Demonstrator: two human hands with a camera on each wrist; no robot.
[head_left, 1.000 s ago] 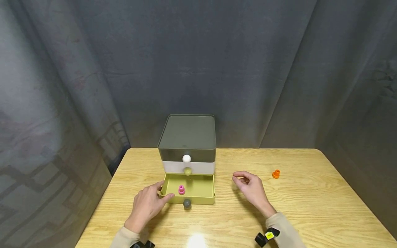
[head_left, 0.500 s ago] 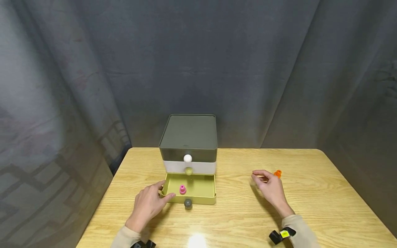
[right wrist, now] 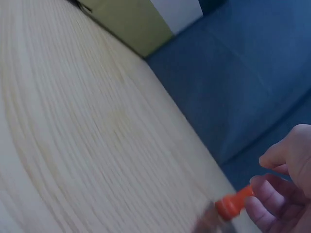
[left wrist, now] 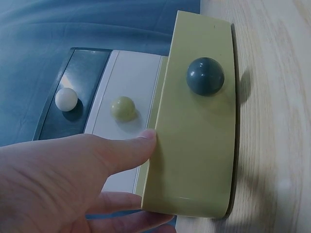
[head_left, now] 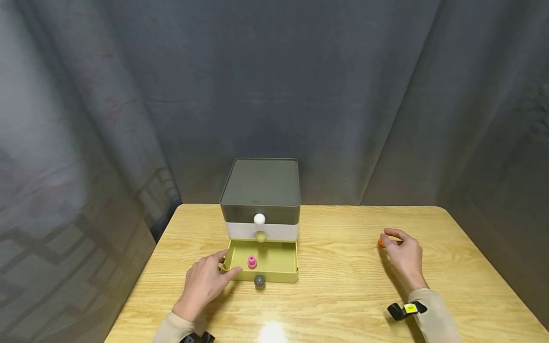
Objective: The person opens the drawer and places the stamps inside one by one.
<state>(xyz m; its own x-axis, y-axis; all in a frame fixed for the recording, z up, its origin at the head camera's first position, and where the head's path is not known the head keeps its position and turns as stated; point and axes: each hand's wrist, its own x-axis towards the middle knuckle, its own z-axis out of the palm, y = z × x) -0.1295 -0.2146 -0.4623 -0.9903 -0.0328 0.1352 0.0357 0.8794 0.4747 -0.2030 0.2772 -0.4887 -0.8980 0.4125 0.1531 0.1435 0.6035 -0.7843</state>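
The bottom drawer (head_left: 280, 276) of a small three-tier drawer unit (head_left: 261, 183) is pulled out; it is olive-yellow with a dark round knob (left wrist: 205, 76). At its front left corner, my left hand (head_left: 203, 283) holds it, thumb on the front rim and fingers along the side wall. A small pink stepped peg (head_left: 252, 262) stands inside the drawer. At the right of the table, my right hand (head_left: 403, 252) is at a small orange peg (right wrist: 232, 204), which the fingers partly hide in the head view. Thumb and fingertips are apart beside the peg.
The wooden table (head_left: 326, 295) runs back to a grey-blue curtain (head_left: 334, 105). Above the pulled-out drawer are a white tier with a yellow-green knob (left wrist: 123, 108) and a dark tier with a white knob (left wrist: 66, 99), both pushed in.
My right hand has moved right across the table, from beside the drawer unit to the orange peg. The left hand has stayed at the drawer corner.
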